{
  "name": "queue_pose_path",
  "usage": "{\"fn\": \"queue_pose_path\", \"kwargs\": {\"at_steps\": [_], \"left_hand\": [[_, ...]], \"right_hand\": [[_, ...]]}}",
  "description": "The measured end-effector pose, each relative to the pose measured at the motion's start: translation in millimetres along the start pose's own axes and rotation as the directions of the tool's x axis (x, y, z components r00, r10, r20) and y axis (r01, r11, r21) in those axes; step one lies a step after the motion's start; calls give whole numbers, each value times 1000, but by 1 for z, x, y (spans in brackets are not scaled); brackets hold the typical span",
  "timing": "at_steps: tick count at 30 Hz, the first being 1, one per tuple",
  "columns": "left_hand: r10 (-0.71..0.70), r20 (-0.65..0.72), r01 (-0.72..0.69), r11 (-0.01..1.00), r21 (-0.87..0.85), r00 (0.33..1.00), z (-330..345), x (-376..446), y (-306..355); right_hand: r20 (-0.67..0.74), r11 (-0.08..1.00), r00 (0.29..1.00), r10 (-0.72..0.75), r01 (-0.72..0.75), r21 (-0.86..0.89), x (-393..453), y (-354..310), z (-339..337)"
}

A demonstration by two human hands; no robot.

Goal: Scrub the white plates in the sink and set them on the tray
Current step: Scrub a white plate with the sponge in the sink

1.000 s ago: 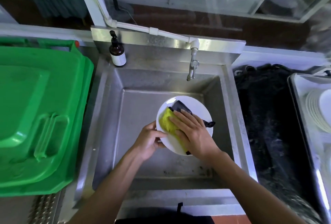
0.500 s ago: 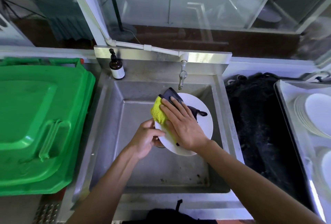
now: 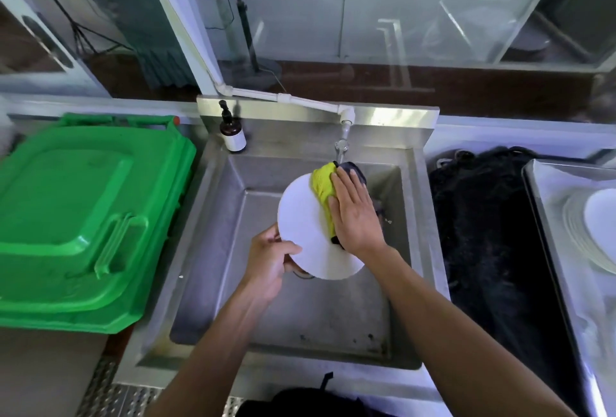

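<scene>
Left hand (image 3: 271, 261) pinches the white plate (image 3: 308, 233) at its near rim; right hand (image 3: 355, 213), flattened on the scrub cloth (image 3: 322, 191), should sweep its entire face.

The sink (image 3: 213, 243) is brushed stainless steel — dull grey, smudged and spotted along its floor, brighter on the back ledge. The plate (image 3: 300, 216) looks smooth, plain white, faintly matt. Against it lies a cloth (image 3: 322, 186), coarse-knit yellow with a dark grey part. The bin lid (image 3: 80, 216) is glossy green moulded plastic. The pump bottle (image 3: 232, 131) is dark brown with a white label. The tray (image 3: 546, 203) is shiny metal.
</scene>
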State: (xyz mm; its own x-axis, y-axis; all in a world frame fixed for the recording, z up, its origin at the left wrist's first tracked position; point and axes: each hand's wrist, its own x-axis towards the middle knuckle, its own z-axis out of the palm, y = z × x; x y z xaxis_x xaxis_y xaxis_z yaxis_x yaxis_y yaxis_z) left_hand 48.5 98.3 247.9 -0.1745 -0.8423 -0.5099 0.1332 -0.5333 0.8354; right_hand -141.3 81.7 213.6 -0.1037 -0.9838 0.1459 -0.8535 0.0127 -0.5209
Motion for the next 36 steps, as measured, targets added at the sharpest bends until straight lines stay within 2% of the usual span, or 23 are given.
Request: {"fn": "queue_pose_path", "kwargs": {"at_steps": [8,12,15,18,25,32,36], "left_hand": [[22,-112,-23,1000,-4,993,11,-6,-6],[5,-137,-1,1000,25,991,18,-3,-13],[3,-142,1,1000,29,990,24,-3,-18],[-3,-117,5,1000,13,993,29,-3,-19],[-9,-39,7,998,-60,999,23,-11,-20],[20,-93,-35,984,-172,995,8,-18,-21],[32,-121,-53,983,-176,992,4,-27,-24]], "right_hand": [[15,985,989,145,-146,91,-39,18,19],[39,957,972,230,-233,174,-64,16,27],[36,940,969,243,-244,237,-83,7,31],[54,923,976,212,-218,318,-91,-8,32],[97,912,995,16,-55,406,-93,-35,23],[146,943,980,-137,84,322,-101,-24,12],[185,966,976,-114,65,251,-106,1,16]]}}
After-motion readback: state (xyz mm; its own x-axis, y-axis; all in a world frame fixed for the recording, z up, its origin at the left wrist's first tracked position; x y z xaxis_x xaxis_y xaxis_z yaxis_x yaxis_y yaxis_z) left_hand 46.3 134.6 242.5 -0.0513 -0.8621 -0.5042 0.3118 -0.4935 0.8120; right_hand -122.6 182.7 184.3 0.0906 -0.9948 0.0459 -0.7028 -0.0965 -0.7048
